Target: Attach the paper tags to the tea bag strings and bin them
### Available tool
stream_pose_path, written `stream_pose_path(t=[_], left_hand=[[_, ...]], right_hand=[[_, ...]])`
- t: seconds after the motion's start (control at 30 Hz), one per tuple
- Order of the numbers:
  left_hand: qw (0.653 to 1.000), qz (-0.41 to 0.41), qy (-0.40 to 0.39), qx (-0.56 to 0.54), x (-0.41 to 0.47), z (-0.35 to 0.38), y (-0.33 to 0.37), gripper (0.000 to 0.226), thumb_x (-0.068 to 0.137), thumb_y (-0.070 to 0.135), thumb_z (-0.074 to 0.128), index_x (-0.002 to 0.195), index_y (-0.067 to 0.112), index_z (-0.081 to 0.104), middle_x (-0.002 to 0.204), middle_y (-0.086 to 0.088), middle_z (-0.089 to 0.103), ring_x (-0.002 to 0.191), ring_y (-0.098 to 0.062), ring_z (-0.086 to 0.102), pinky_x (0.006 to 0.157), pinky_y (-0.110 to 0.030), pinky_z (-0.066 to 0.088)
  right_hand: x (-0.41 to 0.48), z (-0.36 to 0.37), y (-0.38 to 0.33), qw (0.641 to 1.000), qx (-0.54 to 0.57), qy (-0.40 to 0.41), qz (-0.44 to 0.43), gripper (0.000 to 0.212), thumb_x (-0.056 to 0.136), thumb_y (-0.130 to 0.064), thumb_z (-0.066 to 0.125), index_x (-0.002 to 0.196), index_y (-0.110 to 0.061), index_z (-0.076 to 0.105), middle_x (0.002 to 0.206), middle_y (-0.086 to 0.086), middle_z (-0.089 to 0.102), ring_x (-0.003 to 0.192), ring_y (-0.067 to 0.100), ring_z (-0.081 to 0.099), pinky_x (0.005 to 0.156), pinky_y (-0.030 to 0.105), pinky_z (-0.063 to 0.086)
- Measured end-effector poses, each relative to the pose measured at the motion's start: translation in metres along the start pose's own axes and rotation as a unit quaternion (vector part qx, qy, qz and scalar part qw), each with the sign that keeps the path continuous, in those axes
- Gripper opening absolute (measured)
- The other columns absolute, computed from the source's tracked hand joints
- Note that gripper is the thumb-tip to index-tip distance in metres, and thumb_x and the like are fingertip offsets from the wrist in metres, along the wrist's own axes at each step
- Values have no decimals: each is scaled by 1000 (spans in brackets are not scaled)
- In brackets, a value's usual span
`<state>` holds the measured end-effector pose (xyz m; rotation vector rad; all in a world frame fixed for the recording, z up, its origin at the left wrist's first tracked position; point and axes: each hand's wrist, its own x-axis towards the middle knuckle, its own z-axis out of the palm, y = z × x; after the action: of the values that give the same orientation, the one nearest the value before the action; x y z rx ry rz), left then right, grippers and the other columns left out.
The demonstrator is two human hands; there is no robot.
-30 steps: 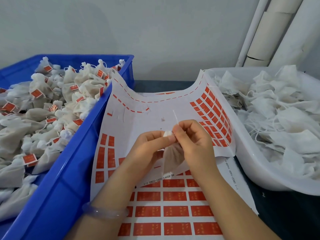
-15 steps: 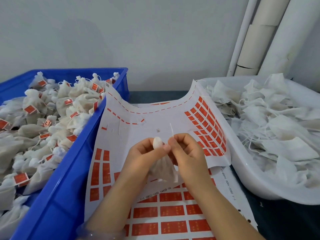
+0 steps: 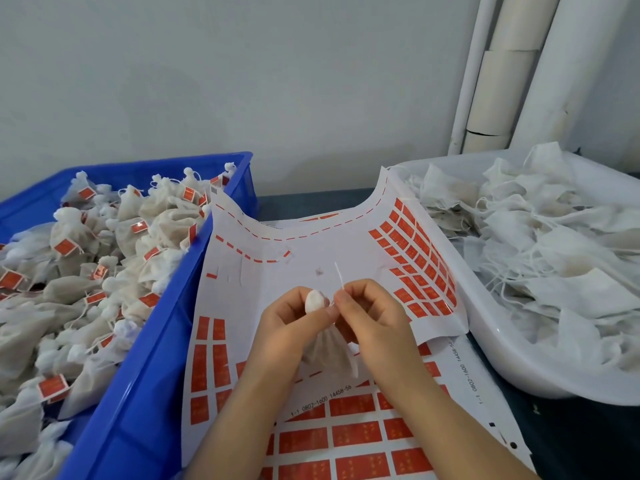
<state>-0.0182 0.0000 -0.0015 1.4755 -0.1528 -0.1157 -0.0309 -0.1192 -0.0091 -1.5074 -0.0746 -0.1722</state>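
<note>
Head view: the sheet of tags (image 3: 256, 289) reads "1-1 0802-1600 14458-56" near the wrists. Both forearms reach up over it, hands meeting. The left hand (image 3: 291, 327) fingers pinch the gathered neck of the tea bag (image 3: 327, 353), which hangs below them; the right hand (image 3: 375, 317) fingers pinch the string (image 3: 338, 274), which sticks up above them. Since a second ago the bag's bunched top has risen above the left fingers. Left of the fingers is a blue bin (image 3: 138, 375) of tagged bags, right a white tub (image 3: 502, 362).
</note>
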Motion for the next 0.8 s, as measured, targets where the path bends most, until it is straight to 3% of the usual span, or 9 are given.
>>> stream_pose_path(t=[0.1, 0.2, 0.27, 0.43, 0.57, 0.63, 0.8], left_hand=[[1000, 1, -10, 2, 0, 0, 0, 16, 67, 22, 76, 75, 12, 68, 74, -12, 63, 71, -28, 60, 65, -37, 50], [1000, -7, 2, -14, 1, -1, -1, 32, 65, 23, 66, 92, 7, 68, 92, -19, 66, 92, -37, 63, 83, -48, 52], [1000, -12, 5, -24, 2, -1, -2, 34, 65, 22, 64, 97, 12, 69, 104, -16, 66, 101, -34, 63, 90, -51, 51], [997, -31, -30, -64, 2, -2, -3, 43, 68, 22, 61, 109, 12, 65, 105, -10, 70, 101, -29, 65, 85, -43, 55], [996, -24, -26, -87, 4, -5, -2, 44, 69, 24, 60, 111, 12, 64, 103, -11, 70, 97, -30, 66, 75, -37, 57], [995, -24, -33, -96, 3, -5, -2, 42, 69, 24, 61, 109, 12, 65, 103, -10, 70, 98, -29, 66, 76, -36, 56], [993, -17, -60, -104, 3, -4, -2, 33, 71, 21, 61, 102, 12, 68, 98, -9, 71, 94, -26, 68, 72, -28, 55]], right_hand=[[0, 1, 0, 1000, -4, -1, 7, 7, 91, -25, 55, 87, -22, 60, 75, -11, 64, 74, 4, 64, 66, 16, 53], [0, 1, 0, 1000, -4, -13, 21, 9, 91, -26, 54, 88, -19, 60, 60, -19, 59, 59, -4, 58, 57, 9, 45], [0, 1, 1, 999, 0, -18, 45, 13, 91, -30, 54, 89, -20, 62, 65, -18, 61, 63, -1, 59, 61, 12, 46], [3, -1, 3, 992, 71, -45, 91, 38, 73, -49, 57, 95, -20, 69, 91, 2, 70, 88, 22, 65, 82, 36, 55], [2, -4, -2, 974, 180, -92, 105, 29, 84, -36, 60, 97, -14, 73, 92, 15, 66, 78, 26, 57, 68, 32, 48], [2, -4, -1, 977, 168, -81, 101, 23, 76, -31, 66, 92, -16, 74, 86, 14, 66, 75, 25, 59, 65, 30, 49], [2, -3, 1, 990, 120, -27, 72, 37, 50, -46, 74, 80, -22, 75, 87, 6, 73, 84, 26, 69, 77, 40, 56]])
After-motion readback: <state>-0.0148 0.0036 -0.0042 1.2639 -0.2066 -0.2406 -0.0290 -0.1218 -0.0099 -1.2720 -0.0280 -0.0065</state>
